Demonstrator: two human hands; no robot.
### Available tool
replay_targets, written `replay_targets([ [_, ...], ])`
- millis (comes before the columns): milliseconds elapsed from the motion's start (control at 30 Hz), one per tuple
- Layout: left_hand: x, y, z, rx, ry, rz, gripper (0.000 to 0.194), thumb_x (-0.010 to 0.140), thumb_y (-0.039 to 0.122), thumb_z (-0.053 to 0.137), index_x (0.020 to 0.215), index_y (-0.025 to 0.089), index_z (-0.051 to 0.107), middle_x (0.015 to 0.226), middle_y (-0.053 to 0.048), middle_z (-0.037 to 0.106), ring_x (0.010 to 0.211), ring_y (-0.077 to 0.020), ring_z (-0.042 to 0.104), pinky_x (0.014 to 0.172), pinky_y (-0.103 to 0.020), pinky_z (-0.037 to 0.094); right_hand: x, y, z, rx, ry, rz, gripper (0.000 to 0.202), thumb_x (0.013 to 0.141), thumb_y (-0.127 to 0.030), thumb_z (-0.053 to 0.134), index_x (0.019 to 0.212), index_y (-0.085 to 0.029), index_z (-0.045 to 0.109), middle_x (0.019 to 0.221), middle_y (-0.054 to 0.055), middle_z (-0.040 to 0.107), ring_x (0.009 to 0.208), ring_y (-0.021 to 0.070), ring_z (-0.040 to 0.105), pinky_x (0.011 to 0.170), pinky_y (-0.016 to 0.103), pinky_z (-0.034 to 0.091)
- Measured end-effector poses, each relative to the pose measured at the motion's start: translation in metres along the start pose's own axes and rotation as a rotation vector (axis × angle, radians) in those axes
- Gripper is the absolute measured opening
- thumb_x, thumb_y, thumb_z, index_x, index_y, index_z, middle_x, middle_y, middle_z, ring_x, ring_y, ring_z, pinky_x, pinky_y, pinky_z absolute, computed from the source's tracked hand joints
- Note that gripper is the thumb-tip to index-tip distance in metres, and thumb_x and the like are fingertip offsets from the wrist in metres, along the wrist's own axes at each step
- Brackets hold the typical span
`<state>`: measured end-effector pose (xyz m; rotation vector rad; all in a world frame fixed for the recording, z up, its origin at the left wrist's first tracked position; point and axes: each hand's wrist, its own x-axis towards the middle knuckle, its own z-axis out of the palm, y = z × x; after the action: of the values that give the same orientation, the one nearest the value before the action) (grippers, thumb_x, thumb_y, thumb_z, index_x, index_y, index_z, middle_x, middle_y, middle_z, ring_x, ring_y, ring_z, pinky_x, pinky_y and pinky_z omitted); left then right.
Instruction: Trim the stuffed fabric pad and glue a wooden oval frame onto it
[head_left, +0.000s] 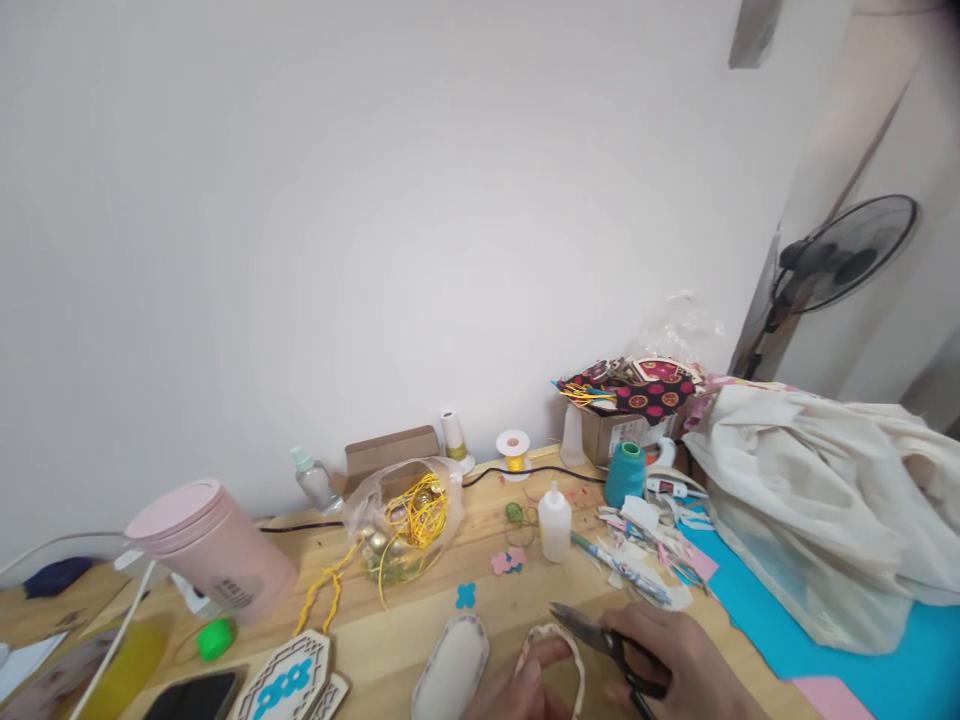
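Note:
Dark-bladed scissors (602,638) with black handles are held in my right hand (671,650), low on the right of the table. Their blades point up and left. Beside them my left hand (525,690) grips a thin cream ring-like piece (576,668), its fingers partly inside the loop. An elongated white padded piece (451,668) lies just left of that hand. Beyond it are a blue flower cutout (466,596) and pink flower cutouts (508,561). A white squeeze bottle (555,525) stands behind my hands.
At left are a pink canister (217,550), a phone (195,697) and a patterned wooden plaque (289,680). A plastic bag with yellow cord (416,515) sits mid-table. Teal thread (625,475), fabric scraps (645,560) and white cloth (810,490) are at right.

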<state>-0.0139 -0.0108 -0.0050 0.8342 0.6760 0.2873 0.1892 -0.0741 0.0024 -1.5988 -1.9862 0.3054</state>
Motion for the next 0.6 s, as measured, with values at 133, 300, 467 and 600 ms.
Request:
replay_targets([
  [133,-0.003,0.005,0.003,-0.205,-0.001,-0.009,0.056,0.062,0.055,0.061,0.103,0.017,0.059,0.061,-0.003,0.067,0.054,-0.0132,0.059,0.052,-0.021,0.035,-0.002,-0.006,-0.001,0.147,0.000,0.141,0.024,0.065,-0.031,0.062,0.087,-0.021,0.059,0.074,0.001,0.065,0.064,0.0168,0.057,0.057,0.024,0.043],
  [300,0.000,0.001,-0.001,-0.448,-0.036,-0.022,0.045,0.077,0.052,0.045,0.097,0.014,0.060,0.060,-0.008,0.067,0.051,-0.0150,0.060,0.054,-0.023,0.038,-0.003,-0.001,0.002,0.213,0.139,0.161,0.027,0.064,-0.034,0.061,0.088,-0.021,0.061,0.075,0.002,0.066,0.068,0.0198,0.059,0.060,0.026,0.045],
  [467,0.002,0.005,-0.004,-0.497,0.166,-0.069,0.042,0.083,0.047,0.035,0.102,0.014,0.053,0.058,-0.009,0.065,0.048,-0.0172,0.060,0.051,-0.025,0.040,0.003,0.009,0.007,0.202,0.328,0.201,0.030,0.068,-0.045,0.052,0.077,-0.018,0.062,0.056,0.000,0.058,0.049,0.0168,0.052,0.046,0.025,0.041],
  [600,-0.005,0.014,-0.006,-0.565,0.252,0.003,0.037,0.081,0.048,0.039,0.104,0.020,0.050,0.056,-0.005,0.065,0.046,-0.0181,0.060,0.052,-0.029,0.043,0.005,0.010,0.007,0.234,0.323,0.196,0.029,0.067,-0.043,0.055,0.077,-0.016,0.062,0.055,-0.001,0.056,0.047,0.0157,0.050,0.044,0.024,0.040],
])
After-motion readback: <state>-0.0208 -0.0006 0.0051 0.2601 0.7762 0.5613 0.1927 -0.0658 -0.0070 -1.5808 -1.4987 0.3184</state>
